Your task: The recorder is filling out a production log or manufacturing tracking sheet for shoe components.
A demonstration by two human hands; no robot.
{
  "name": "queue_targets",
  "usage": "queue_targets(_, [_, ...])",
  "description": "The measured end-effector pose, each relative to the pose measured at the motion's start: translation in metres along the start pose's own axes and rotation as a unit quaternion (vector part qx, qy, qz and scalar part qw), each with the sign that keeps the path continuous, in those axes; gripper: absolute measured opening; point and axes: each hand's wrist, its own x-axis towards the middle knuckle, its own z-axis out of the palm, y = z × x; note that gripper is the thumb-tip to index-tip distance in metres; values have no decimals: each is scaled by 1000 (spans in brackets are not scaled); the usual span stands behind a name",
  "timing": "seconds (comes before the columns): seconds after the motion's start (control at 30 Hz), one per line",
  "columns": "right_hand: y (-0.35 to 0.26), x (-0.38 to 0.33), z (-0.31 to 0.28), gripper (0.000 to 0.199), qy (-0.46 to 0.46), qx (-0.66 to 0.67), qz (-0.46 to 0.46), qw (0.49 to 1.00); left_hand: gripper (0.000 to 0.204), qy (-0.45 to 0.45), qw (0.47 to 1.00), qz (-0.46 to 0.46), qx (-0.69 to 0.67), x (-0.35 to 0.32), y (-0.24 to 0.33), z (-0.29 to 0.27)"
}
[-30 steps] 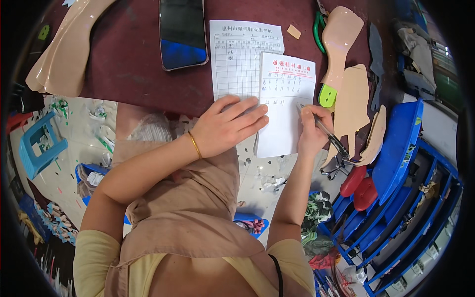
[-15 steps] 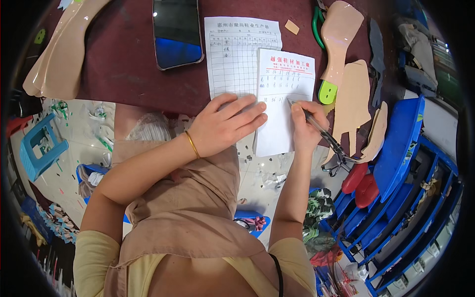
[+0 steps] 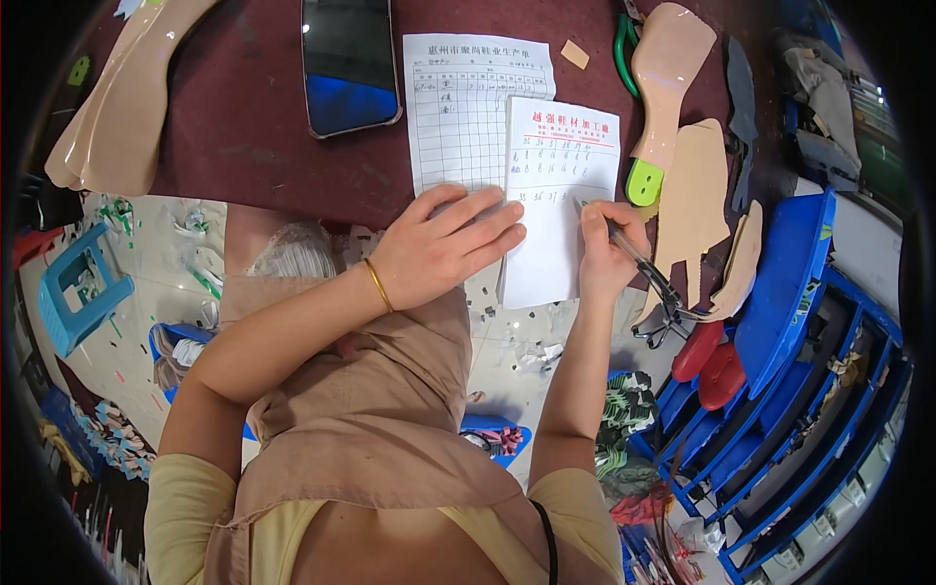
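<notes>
In the head view, the pen (image 3: 655,278) leans across the lower right of the white notepad (image 3: 546,255), its tip at the page; it should be light, stiff and slightly smooth, best taken low on the barrel. There the right hand (image 3: 612,252) has its fingers closed in a pinch. The left hand (image 3: 437,246) lies flat, fingers slightly spread and grasping nothing, their tips at the pad's left edge. The pad overlaps a gridded form (image 3: 458,146) and juts past the bench (image 3: 253,127) edge; its leaves are probably thin and easily creased, so flat pressure suits it. The pen looks slim and dark; the pad carries red heading print and handwritten rows.
</notes>
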Motion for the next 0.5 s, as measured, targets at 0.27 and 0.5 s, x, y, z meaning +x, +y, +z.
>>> queue_targets(0.27, [-14,2,7,10,-5,-54,-4,998,35,-4,1000,-1,-4,-1,-1,0])
queue_targets(0.5, [-10,0,2,8,-9,-28,-5,1000,34,0,1000,-2,-9,0,0,-1])
